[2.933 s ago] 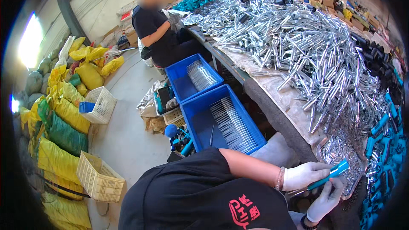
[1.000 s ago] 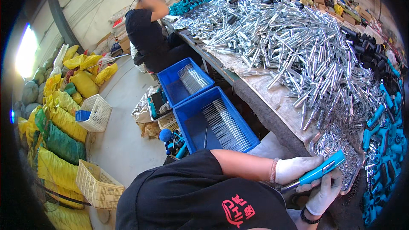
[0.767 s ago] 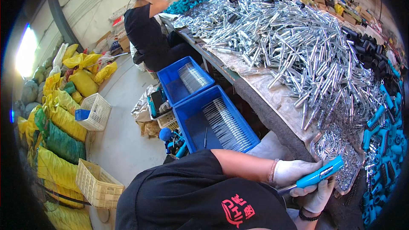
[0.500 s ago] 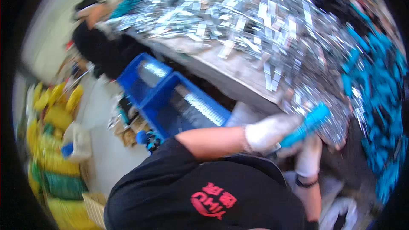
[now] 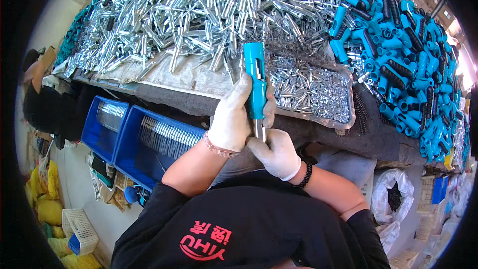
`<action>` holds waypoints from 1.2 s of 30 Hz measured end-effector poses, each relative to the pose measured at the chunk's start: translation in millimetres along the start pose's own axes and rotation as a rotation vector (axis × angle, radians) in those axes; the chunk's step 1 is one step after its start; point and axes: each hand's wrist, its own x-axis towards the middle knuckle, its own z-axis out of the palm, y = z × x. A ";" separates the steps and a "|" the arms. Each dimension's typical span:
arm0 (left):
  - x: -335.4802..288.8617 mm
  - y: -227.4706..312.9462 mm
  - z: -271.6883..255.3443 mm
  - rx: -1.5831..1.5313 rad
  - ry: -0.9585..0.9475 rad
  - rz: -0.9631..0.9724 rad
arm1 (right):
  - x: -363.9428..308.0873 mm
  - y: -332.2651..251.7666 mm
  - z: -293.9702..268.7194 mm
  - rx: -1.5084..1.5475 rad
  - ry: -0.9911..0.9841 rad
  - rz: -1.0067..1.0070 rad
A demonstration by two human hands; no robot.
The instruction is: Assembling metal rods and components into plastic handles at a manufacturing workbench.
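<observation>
Both hands wear white gloves. A teal plastic tube-shaped tool housing (image 5: 257, 99) stands nearly upright in front of me, with a cutout in its upper part. My left hand (image 5: 232, 119) is wrapped round its middle, thumb side on the left and fingertips showing on the right. From the housing's lower end sticks a shiny metal rod (image 5: 259, 130). My right hand (image 5: 277, 154) is closed with thumb and fingers on that rod, just below the housing. Behind them lies a metal tray (image 5: 351, 112) of small pins and screws.
A big heap of shiny metal rods (image 5: 199, 15) covers the bench (image 5: 164, 74). At right is a pile of teal and black plastic housings (image 5: 398, 60). Two blue bins (image 5: 130, 134) holding metal parts stand left below the edge. Another person (image 5: 55, 104) is at far left.
My view has turned and is sharper now. The housing has gone from slanted to nearly upright. My right hand now shows clearly at the rod below it.
</observation>
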 end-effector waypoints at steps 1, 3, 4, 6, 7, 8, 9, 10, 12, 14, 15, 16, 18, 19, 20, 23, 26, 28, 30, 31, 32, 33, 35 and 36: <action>-1.3 0.6 -4.0 -0.008 -0.007 -0.006 | 1.4 -1.6 0.0 -0.008 0.006 0.008; -4.8 4.5 -15.7 -0.043 -0.013 0.027 | 5.1 -9.1 -3.3 -0.051 -0.073 -0.139; -5.5 11.1 -7.0 -0.182 0.039 0.017 | 6.6 -14.5 -18.1 -0.124 -0.221 -0.183; -7.0 22.4 -20.3 -0.193 0.034 0.042 | 7.9 -23.7 -44.6 -0.284 -0.306 -0.200; -13.0 26.4 -21.6 -0.159 0.146 0.031 | 11.7 -28.2 -63.2 -0.291 -0.315 -0.259; -21.1 34.0 -34.4 -0.125 0.071 -0.022 | 16.6 -38.6 -82.8 -0.326 -0.279 -0.242; -27.7 36.3 -48.8 -0.090 0.003 -0.076 | 27.3 -43.5 -102.5 -0.356 -0.261 -0.149; -34.1 34.8 -49.3 0.037 0.158 -0.037 | 37.7 -46.1 -122.7 -0.438 -0.131 -0.117; -37.2 30.2 -61.6 0.093 0.184 -0.042 | 70.6 -25.1 -176.0 -0.574 0.175 -0.138; -38.1 33.2 -67.0 0.082 0.235 -0.018 | 111.9 -7.8 -234.3 -0.613 0.392 -0.089; -37.2 33.5 -72.8 0.066 0.241 -0.001 | 135.4 10.8 -265.6 -0.736 0.461 -0.113; -36.2 35.5 -74.6 0.042 0.261 0.011 | 156.4 23.2 -295.3 -0.777 0.504 -0.074; -32.6 40.6 -81.0 0.050 0.260 0.056 | 193.6 31.6 -326.5 -0.779 0.680 0.016; -27.7 44.0 -82.3 0.054 0.255 0.076 | 213.6 37.7 -344.9 -0.825 0.756 -0.044; -20.6 48.4 -85.5 0.052 0.243 0.097 | 235.1 34.7 -352.5 -0.848 0.778 -0.102; 1.1 70.7 -95.2 0.014 0.193 0.096 | 309.0 12.2 -355.0 -1.002 0.789 -0.313; 21.9 72.8 -90.6 0.113 0.265 0.143 | 374.0 -15.4 -333.8 -1.010 0.737 -0.280; 28.5 73.5 -99.4 0.143 0.172 0.076 | 406.3 -32.3 -328.6 -1.156 0.721 -0.058; 29.1 76.3 -99.1 0.116 0.164 0.089 | 427.1 -37.3 -320.4 -1.114 0.724 0.091; 29.8 76.5 -98.9 0.088 0.135 0.082 | 435.2 -35.0 -324.9 -1.098 0.717 0.155; 29.4 76.3 -100.2 0.074 0.131 0.065 | 441.8 -29.4 -327.6 -1.151 0.685 0.182; 30.8 77.3 -100.4 0.076 0.131 0.069 | 442.5 -24.0 -332.9 -1.089 0.676 0.119; 32.7 76.9 -98.2 0.089 0.089 0.058 | 438.0 -8.3 -348.1 -0.950 0.829 -0.052; 32.9 77.2 -98.7 0.091 0.094 0.060 | 429.5 -6.2 -343.0 -0.932 0.908 -0.154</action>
